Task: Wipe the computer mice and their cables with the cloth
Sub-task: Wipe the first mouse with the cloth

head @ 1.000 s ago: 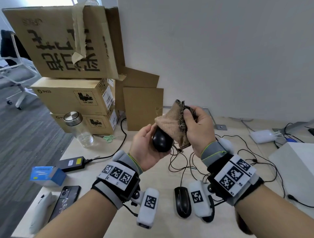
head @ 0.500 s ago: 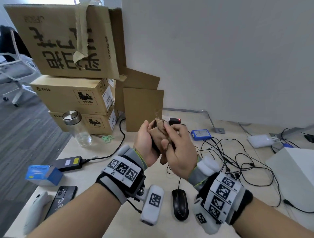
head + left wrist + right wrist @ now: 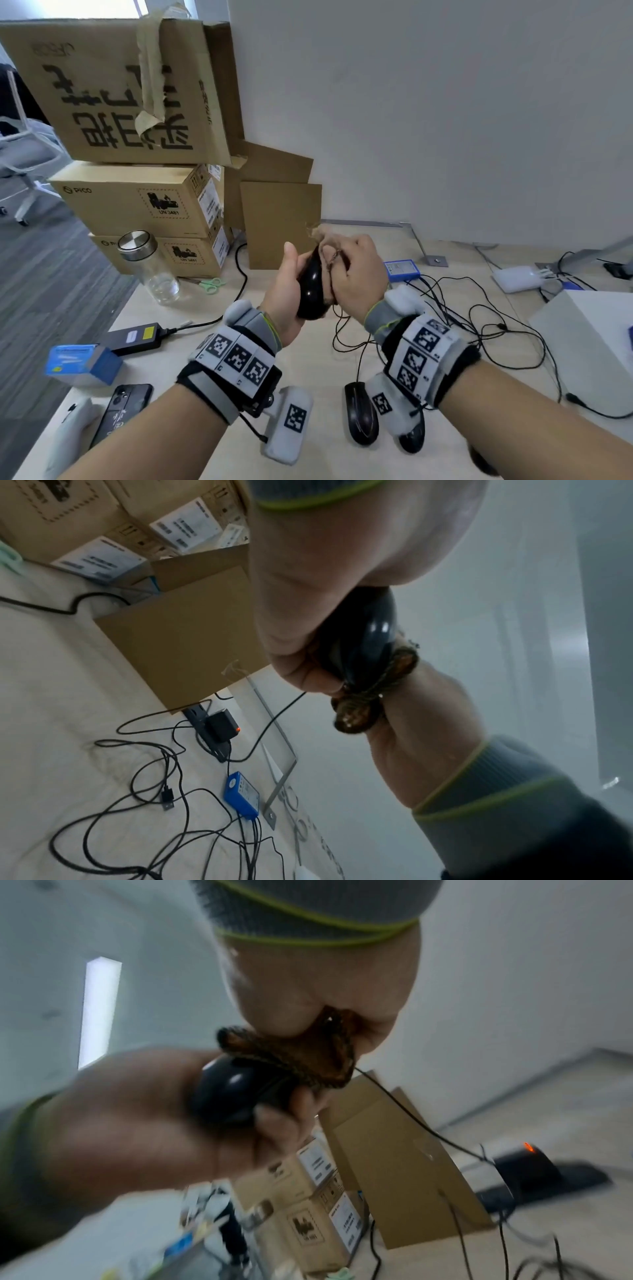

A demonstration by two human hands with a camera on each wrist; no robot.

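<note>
Since a moment ago, the right hand point(image 3: 356, 274) has turned over, so its back now faces up, and the black mouse point(image 3: 311, 291) shows more than it did, shiny and dark between the two hands.

Both arms reach forward and are lifted above the desk point(image 3: 308, 359). The left hand point(image 3: 287, 287) is up on its side with the thumb sticking up. Its fingers curl around the mouse and hold it up in the air. In the left wrist view the fingertips hook under the mouse's edge.

The right hand is curled tight around the brown cloth point(image 3: 325, 240). The cloth is bunched up in its fingers and pressed against the top end of the mouse, so cloth and mouse touch. A bit of cloth pokes out above the knuckles. In the right wrist view the cloth sticks out from the fist right onto the mouse.

A thin black cable point(image 3: 404, 1112) runs down from the mouse toward the desk.

Another mouse point(image 3: 359, 411) lies flat on the desk, below the hands and near the right wrist. Its cable point(image 3: 358, 363) runs up toward a messy pile of black wires point(image 3: 479, 318) on the desk, to the right of the hands.
</note>
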